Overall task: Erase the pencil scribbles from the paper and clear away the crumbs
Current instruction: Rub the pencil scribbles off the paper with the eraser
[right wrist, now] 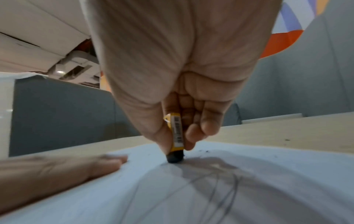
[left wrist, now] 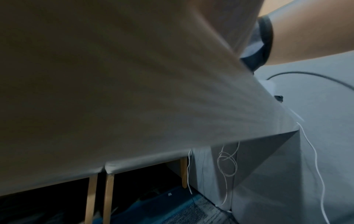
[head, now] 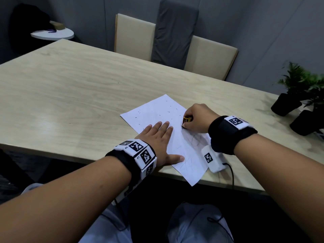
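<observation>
Your right hand (head: 197, 118) pinches a small block eraser (right wrist: 176, 137) between thumb and curled fingers, holding it upright so that its dark, rounded rubber tip presses on the paper (head: 154, 113). A glossy yellow sleeve with a printed white label wraps the eraser's upper part; the bare tip below it is blackened.

Your left hand (head: 157, 142) lies flat on the near left part of the sheet, fingers straight and slightly spread, thumb stretched out to the right, pinning the paper down. In the left wrist view the hand's own fingers cannot be seen.

The paper is a thin, smooth white rectangle, lying askew near the right side of the pale wood-grain table (head: 70, 88), with its near corner overhanging the table's edge. Thin grey pencil scribbles (right wrist: 216, 186), looping and crossing, mark the near half, just beside the eraser tip. Small dark crumbs (head: 169, 112) lie scattered over the far half, and a few specks sit on the bare tabletop beyond it.

Two leafy green plants in matte black pots (head: 284, 104) stand at the far right edge of the table.
</observation>
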The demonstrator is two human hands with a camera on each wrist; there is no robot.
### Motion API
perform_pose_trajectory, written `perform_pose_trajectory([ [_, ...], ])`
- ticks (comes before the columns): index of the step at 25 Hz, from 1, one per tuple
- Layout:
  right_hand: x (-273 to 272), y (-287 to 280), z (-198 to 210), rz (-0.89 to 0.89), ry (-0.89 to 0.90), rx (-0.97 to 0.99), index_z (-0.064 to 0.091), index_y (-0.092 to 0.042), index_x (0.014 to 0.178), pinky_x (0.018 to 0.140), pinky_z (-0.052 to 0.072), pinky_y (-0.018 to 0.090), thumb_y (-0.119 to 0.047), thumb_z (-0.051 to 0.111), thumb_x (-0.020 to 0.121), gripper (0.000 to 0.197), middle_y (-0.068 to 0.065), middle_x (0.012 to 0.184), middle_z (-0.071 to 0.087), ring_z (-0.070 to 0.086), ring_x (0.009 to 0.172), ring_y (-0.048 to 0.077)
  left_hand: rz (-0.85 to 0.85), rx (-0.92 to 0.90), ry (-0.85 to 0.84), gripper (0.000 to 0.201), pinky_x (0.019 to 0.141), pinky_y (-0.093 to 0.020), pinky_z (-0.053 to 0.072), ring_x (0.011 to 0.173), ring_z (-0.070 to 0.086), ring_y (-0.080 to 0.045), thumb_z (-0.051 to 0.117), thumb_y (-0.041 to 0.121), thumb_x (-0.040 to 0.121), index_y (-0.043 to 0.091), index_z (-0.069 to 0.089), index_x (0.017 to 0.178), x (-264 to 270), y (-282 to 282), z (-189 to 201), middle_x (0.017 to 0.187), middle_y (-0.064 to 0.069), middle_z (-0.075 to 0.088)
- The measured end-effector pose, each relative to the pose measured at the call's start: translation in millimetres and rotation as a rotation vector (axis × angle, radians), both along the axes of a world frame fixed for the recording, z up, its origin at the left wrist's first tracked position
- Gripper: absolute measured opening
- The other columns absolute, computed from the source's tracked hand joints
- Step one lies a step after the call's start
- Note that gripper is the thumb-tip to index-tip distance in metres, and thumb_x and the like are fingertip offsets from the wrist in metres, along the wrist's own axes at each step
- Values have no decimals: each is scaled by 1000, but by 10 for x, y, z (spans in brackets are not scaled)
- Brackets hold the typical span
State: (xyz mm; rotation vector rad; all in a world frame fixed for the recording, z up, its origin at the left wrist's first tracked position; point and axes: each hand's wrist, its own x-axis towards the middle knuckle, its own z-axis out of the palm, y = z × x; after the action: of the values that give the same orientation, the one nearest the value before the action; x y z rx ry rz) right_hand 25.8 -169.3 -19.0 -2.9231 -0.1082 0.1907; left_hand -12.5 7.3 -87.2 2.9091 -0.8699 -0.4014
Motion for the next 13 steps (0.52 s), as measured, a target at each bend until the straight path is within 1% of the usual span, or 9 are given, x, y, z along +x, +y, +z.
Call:
perform_pose_trajectory([
  [2, 2, -79, 60, -17, 20, 22, 74, -11, 83, 64, 50, 30, -18, 68, 79, 11, 8, 85, 71, 60, 74, 22, -3, 0, -4, 105, 121, -39, -8, 148, -19, -15, 26, 84, 82, 18, -14, 154, 5, 3, 2, 161, 3, -22],
  [4, -81, -50, 63, 50, 38, 45, 75, -16, 84, 68, 51, 31, -21, 70, 79, 8, 4, 83, 71, 62, 77, 19, -6, -3, -8, 104, 121, -39, -7, 148, -19, -16, 25, 84, 82, 21, -15, 154, 13, 14, -13, 161, 3, -22],
  [7, -228, -53, -3, 96, 31, 8, 74, -16, 86, 71, 52, 33, -22, 68, 81, 10, 2, 81, 70, 63, 79, 19, -20, 0, -3, 100, 121, -40, -8, 148, -19, -17, 25, 84, 82, 27, -16, 154, 16, 3, -15, 161, 2, -23],
  [9, -239, -132, 51, 95, 115, -44, 74, -15, 83, 68, 52, 34, -23, 69, 79, 10, 6, 80, 70, 62, 75, 21, -15, 0, 2, 100, 121, -40, -8, 148, -20, -16, 26, 84, 82, 28, -15, 154, 18, -5, -8, 161, 2, -23],
  [11, -224, -148, 106, 91, 171, -88, 73, -15, 80, 67, 52, 34, -23, 71, 76, 9, 6, 80, 70, 62, 75, 22, -10, -3, 7, 100, 121, -40, -8, 148, -20, -16, 27, 84, 82, 28, -15, 154, 14, 6, 0, 161, 2, -23],
  [13, -222, -117, 84, 88, 91, -43, 74, -14, 82, 68, 53, 33, -21, 70, 78, 9, 5, 80, 70, 63, 78, 22, -14, -3, 5, 100, 121, -39, -8, 148, -20, -16, 27, 84, 82, 28, -14, 154, 15, -7, 2, 161, 2, -23],
])
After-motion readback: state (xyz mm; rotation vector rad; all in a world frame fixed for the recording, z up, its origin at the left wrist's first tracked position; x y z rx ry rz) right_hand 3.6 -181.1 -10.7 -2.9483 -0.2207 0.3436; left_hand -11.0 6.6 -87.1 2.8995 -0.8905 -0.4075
